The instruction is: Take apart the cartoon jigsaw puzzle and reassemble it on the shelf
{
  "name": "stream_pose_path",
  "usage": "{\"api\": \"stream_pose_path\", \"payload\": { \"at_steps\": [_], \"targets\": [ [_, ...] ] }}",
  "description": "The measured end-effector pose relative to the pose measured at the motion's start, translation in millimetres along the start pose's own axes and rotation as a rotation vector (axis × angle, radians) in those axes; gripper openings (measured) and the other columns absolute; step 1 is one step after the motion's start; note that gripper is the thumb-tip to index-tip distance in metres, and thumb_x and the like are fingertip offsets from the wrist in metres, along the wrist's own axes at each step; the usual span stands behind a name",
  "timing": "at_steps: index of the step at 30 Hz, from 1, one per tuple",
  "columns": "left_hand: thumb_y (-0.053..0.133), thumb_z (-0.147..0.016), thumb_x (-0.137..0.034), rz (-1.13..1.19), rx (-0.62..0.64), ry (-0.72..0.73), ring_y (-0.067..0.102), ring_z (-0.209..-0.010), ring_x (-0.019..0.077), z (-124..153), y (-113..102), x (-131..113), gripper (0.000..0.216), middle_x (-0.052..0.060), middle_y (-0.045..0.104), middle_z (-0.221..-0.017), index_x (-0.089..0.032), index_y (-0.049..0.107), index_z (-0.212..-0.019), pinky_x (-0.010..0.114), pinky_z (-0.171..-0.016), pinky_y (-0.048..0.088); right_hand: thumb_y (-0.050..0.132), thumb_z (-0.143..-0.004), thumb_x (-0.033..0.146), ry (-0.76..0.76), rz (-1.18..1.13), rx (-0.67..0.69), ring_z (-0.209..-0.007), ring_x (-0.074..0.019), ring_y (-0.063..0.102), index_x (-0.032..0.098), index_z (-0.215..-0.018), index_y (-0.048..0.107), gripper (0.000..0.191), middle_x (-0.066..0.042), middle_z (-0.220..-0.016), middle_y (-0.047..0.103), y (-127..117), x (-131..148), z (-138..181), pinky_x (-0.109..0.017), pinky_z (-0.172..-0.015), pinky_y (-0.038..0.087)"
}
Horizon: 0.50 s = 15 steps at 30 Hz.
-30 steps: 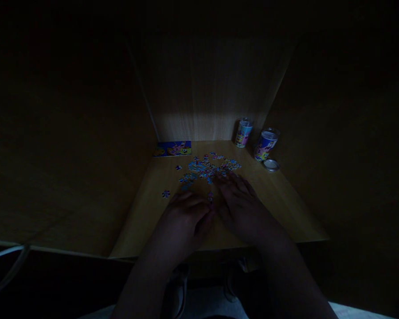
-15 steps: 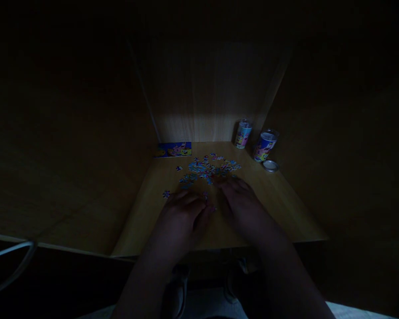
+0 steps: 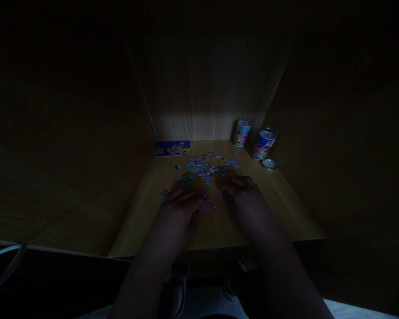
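1. We see the pink puzzle piece (image 3: 207, 206) just below the middle of the frame. It lies flat on the wooden surface (image 3: 279, 208), between the two hands. It is small, pale pink and lobed at the edges, and the dim light hides any print on it.
2. Our left hand (image 3: 181, 201) rests palm down, left of the piece, with the fingers curled and the fingertips just beside it. We cannot tell whether they pinch it.
3. Our right hand (image 3: 242, 197) lies palm down to the right of the piece, fingers spread and gripping nothing.
4. Above the hands, a loose pile of puzzle pieces (image 3: 208, 166) is scattered, mostly blue with pink and yellow specks. A stray piece (image 3: 164, 193) lies left of the left hand.
5. Further up the frame, a picture card (image 3: 172, 148) lies at the left against the back wall. At the right stand two printed tins (image 3: 242, 132) with a round lid (image 3: 270, 164) beside them.
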<state>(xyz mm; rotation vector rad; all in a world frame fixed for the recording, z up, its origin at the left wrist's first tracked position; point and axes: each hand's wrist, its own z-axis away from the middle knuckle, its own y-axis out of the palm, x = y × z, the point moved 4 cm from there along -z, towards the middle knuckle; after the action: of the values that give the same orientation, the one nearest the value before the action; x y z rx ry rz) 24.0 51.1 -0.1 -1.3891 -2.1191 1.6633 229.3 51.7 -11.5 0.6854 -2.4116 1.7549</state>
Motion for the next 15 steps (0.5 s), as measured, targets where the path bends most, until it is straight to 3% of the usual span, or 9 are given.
{"api": "stream_pose_path", "payload": {
  "at_steps": [8, 15],
  "targets": [
    [0.061, -0.082, 0.012, -0.017, -0.032, 0.017, 0.071, -0.112, 0.0270, -0.9, -0.3, 1.2, 0.054, 0.001, 0.079, -0.122, -0.027, 0.078, -0.115, 0.049, -0.099, 0.056, 0.067, -0.104, 0.031, 0.075, -0.008, -0.016, -0.106, -0.0315, 0.064, 0.024, -0.101, 0.078, 0.014, -0.010, -0.107, 0.078, -5.1, 0.8, 1.1, -0.047, -0.097, 0.051],
    [0.064, -0.090, 0.008, -0.016, -0.037, 0.009, 0.070, -0.114, 0.0271, 0.0, 1.0, 1.8, 0.043, 0.001, 0.079, -0.124, -0.026, 0.078, -0.112, 0.049, -0.102, 0.054, 0.072, -0.100, 0.028, 0.088, -0.131, -0.005, -0.103, -0.0287, 0.066, 0.024, -0.095, 0.074, 0.007, -0.008, -0.101, 0.078, -9.2, -0.5, 4.5, -0.043, -0.092, 0.052]
  ]
}}
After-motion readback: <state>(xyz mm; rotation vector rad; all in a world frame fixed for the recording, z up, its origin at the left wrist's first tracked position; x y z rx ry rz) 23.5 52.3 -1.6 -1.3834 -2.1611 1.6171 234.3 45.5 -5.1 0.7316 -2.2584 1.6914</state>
